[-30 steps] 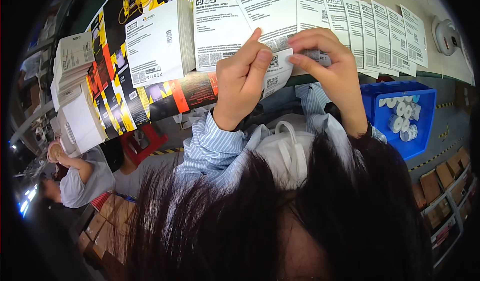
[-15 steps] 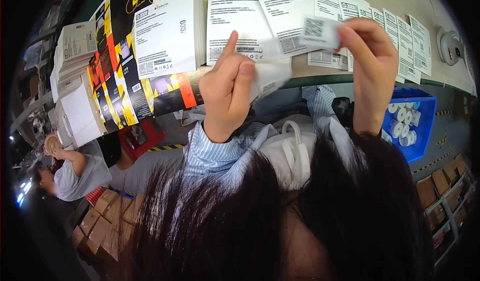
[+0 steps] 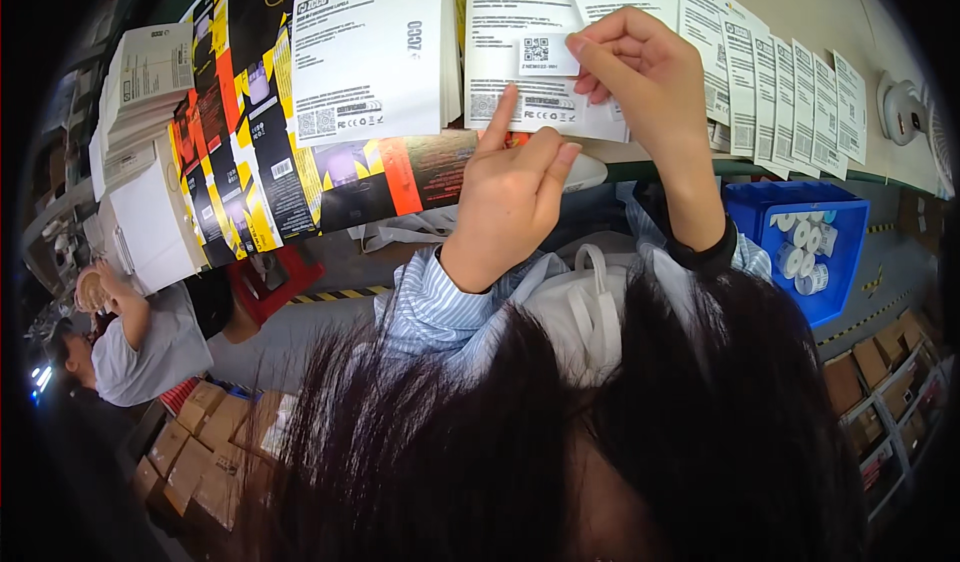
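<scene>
Between thumb and index finger, my right hand pinches a small white sticker printed with a square code. The sticker lies over the middle of a white printed card; whether it is stuck down cannot be seen. My left hand is just below, its index finger stretched onto the card's lower part and its other fingers curled. A white label strip sticks out from behind the left hand, mostly hidden. Further printed cards overlap in a row to the right.
Left of the card stands a thick stack of cards, on black-and-yellow printed sheets. Another stack is farther left. A blue bin with label rolls is below the table edge, right. A small fan stands far right. A person sits lower left.
My right hand has moved left, bringing the sticker from the neighbouring card onto this one. My left hand has shifted right and slightly down, and the label strip has moved lower behind it.
</scene>
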A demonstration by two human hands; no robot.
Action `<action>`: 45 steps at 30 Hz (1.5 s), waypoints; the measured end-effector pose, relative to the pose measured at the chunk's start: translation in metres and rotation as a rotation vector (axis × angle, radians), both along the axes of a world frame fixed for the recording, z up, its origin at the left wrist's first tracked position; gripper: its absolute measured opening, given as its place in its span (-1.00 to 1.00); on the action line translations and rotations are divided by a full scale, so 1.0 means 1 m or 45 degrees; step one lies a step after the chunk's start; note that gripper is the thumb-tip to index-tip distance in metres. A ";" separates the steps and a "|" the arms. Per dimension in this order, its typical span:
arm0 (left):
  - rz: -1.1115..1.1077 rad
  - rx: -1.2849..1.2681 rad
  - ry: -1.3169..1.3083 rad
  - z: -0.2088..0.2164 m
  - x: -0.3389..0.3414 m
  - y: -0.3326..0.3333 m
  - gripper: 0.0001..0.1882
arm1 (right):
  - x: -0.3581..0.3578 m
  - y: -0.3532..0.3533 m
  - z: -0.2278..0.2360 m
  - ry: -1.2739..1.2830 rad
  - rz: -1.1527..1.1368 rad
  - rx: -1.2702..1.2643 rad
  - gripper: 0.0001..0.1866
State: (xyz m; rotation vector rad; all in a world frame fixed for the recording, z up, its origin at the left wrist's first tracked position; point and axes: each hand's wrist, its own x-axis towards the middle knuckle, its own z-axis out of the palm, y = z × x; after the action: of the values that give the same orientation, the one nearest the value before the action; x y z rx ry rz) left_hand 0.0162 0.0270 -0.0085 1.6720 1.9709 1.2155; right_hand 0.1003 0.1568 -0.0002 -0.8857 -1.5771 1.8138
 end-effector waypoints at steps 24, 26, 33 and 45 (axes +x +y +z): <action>-0.048 0.018 -0.068 -0.002 -0.003 -0.001 -0.87 | -0.008 -0.009 -0.012 -0.410 -0.114 0.531 -0.77; -0.045 0.009 -0.064 -0.001 -0.004 -0.002 -0.88 | -0.008 -0.009 -0.011 -0.475 -0.102 0.648 -0.61; -0.045 0.004 -0.018 0.000 -0.003 -0.001 -0.88 | -0.007 -0.017 -0.008 -0.518 -0.175 0.959 -0.46; 0.026 0.145 -0.241 0.015 -0.003 -0.003 -0.80 | 0.015 -0.004 -0.022 0.272 -0.184 0.124 -0.77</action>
State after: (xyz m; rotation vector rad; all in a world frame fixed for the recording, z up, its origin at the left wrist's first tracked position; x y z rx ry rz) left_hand 0.0131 0.0241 0.0067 1.5274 1.8412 1.4603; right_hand 0.1158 0.1527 -0.0222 -0.7161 -1.4174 1.6564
